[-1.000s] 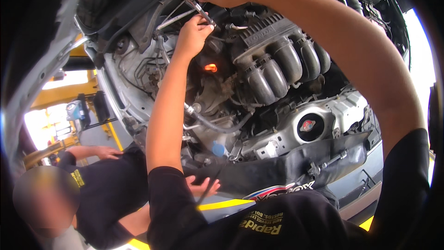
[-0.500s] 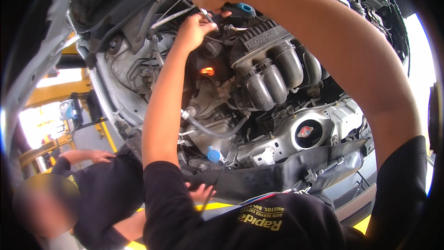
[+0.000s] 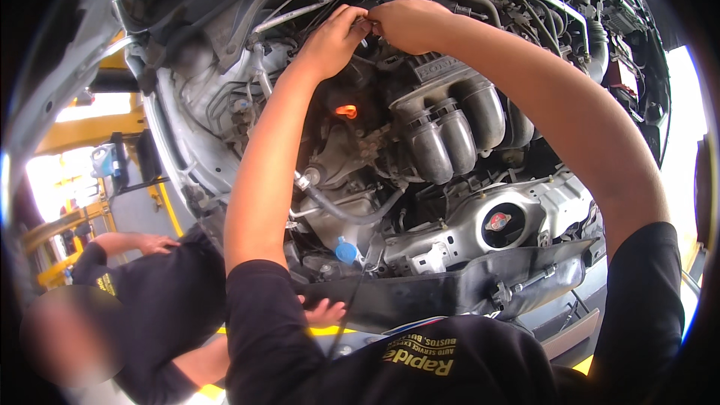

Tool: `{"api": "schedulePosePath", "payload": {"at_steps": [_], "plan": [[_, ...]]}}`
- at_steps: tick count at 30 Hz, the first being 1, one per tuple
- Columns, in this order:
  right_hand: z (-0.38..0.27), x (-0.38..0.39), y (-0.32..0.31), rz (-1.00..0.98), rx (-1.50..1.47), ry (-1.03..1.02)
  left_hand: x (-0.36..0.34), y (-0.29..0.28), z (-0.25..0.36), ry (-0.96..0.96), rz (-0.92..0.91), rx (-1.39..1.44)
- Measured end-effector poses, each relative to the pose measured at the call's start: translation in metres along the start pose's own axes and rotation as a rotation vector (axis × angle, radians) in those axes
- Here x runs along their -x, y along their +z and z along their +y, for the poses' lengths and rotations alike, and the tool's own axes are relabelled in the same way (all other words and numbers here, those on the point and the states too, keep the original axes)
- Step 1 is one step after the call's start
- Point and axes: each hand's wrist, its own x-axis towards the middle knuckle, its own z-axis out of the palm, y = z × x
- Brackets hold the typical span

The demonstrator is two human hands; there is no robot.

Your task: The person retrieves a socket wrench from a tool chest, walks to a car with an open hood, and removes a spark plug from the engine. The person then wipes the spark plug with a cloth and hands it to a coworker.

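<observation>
At the top middle of the engine bay, my left hand (image 3: 334,46) has its fingers curled, its tips meeting those of my right hand (image 3: 405,24). My right hand is closed too. A short bit of silver metal (image 3: 364,43) shows just below the fingertips; whatever they grip is mostly hidden. Below them are an orange dipstick loop (image 3: 346,111) and the black intake manifold (image 3: 442,142).
A black cover (image 3: 420,292) lies over the car's front edge with a metal tool (image 3: 529,277) on it, below the radiator cap (image 3: 497,221) and blue reservoir cap (image 3: 346,250). A co-worker (image 3: 157,307) in dark clothing is close at my lower left.
My right hand has moved down and to the right, beside my left hand. The ratchet and blue handle seen earlier in it are out of sight now. My left hand shifted slightly right.
</observation>
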Motion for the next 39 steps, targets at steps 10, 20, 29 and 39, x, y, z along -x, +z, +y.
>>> {"api": "schedulePosePath", "payload": {"at_steps": [10, 20, 29, 39], "plan": [[0.034, 0.008, -0.015, 0.062, 0.176, -0.008, -0.004, 0.016, 0.012, -0.063, 0.149, -0.275], [0.030, 0.012, -0.029, -0.019, 0.167, 0.033, 0.001, 0.015, -0.005, -0.148, 0.116, 0.312], [0.011, -0.001, -0.015, 0.151, -0.081, -0.106, 0.000, 0.018, -0.015, -0.228, 0.174, 0.509], [-0.045, 0.014, 0.000, 0.025, -0.033, -0.013, -0.005, 0.021, -0.021, -0.182, 0.239, 0.375]]}}
